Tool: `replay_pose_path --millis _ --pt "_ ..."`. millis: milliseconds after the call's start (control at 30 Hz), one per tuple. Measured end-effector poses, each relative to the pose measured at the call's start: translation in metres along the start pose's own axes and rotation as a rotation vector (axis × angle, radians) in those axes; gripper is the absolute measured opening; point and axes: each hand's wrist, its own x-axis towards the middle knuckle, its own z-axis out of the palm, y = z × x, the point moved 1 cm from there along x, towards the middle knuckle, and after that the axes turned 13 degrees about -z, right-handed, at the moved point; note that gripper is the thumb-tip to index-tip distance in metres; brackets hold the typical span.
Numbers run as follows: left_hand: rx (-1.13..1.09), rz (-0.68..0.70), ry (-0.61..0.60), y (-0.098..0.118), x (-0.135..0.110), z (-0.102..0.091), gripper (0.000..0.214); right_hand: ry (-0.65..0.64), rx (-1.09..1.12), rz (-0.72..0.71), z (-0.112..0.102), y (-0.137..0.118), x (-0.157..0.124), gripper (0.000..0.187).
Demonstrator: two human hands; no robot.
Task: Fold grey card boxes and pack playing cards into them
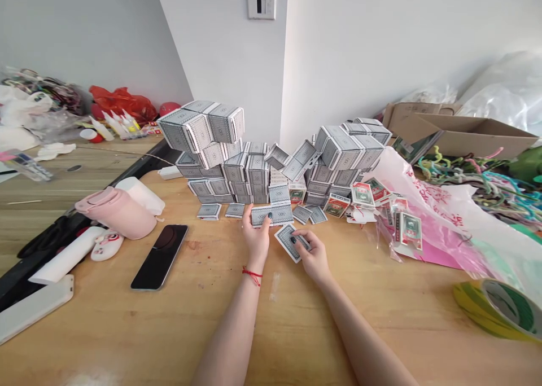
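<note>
Stacked playing-card decks (212, 174), two more out front.
Right hand (311, 255) pinching a deck (288, 242) (light, square hold); left hand (256, 233), fingers together, pressing a second deck (265, 215).

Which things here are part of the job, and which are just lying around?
Part of the job:
left hand on flat card box
right hand holding tilted card box
stacked card boxes
red-green packets

Lying around:
phone
pink bottle
tape roll
cardboard box

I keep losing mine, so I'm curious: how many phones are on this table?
1: a black smartphone lying flat on the wooden table, just right of the pink flask. Others could be hidden among the clutter.
</note>
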Motion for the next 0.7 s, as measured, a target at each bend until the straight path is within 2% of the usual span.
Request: replay_pose_path --millis 267,467,700 --pt "-0.044 -0.088 -0.052 -0.0015 -0.0066 0.0049 0.054 0.199 -0.046 -0.036 -0.0039 -0.0005 0.0023 0.020" --pt "0.094 0.012 -0.044 0.0023 -0.0071 0.0038 0.044 0.239 -0.039 0.015 -0.0055 -0.0008 0.0022 0.022" --pt "0.070 -0.013 -0.064 0.0000 -0.0080 0.0055 0.042 0.279 -0.007 0.025 -0.0048 -0.0013 0.0020 0.024"
